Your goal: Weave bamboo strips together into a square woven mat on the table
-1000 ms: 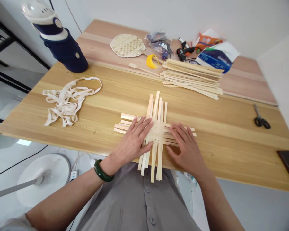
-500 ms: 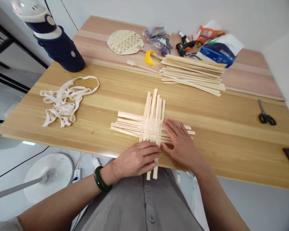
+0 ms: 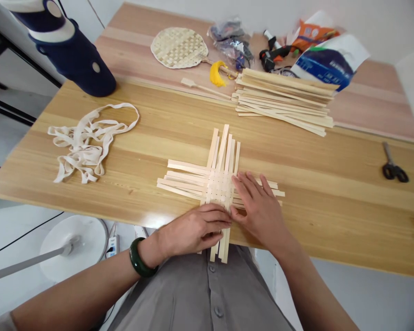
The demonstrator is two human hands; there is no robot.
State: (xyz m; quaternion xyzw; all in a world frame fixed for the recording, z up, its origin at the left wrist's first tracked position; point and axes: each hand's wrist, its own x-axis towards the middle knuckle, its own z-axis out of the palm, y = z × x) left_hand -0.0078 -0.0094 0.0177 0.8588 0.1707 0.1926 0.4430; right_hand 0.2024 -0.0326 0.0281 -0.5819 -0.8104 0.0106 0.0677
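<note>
A cross-shaped weave of pale flat wooden strips (image 3: 219, 185) lies near the table's front edge, with loose strip ends on all four sides. My left hand (image 3: 196, 228), a dark green bangle at its wrist, is closed over the near strips, fingers bent across them; some strip ends poke out below, past the edge. Spread fingers of my right hand (image 3: 257, 202) rest on the right-hand strips, fingertips against the woven middle. Its thumb is close to the left fingertips. Parts of the strips under both hands are hidden.
At the back lie a pile of loose strips (image 3: 286, 101), a woven fan (image 3: 179, 47), a yellow tassel (image 3: 217, 73) and a glue gun (image 3: 272, 55). White cloth tape (image 3: 93, 142) and a blue bottle (image 3: 79, 59) are left; scissors (image 3: 393, 168) lie right.
The camera view has shifted slightly. Both hands stay on the weave, with only small finger movement; more near strip ends show below my left hand.
</note>
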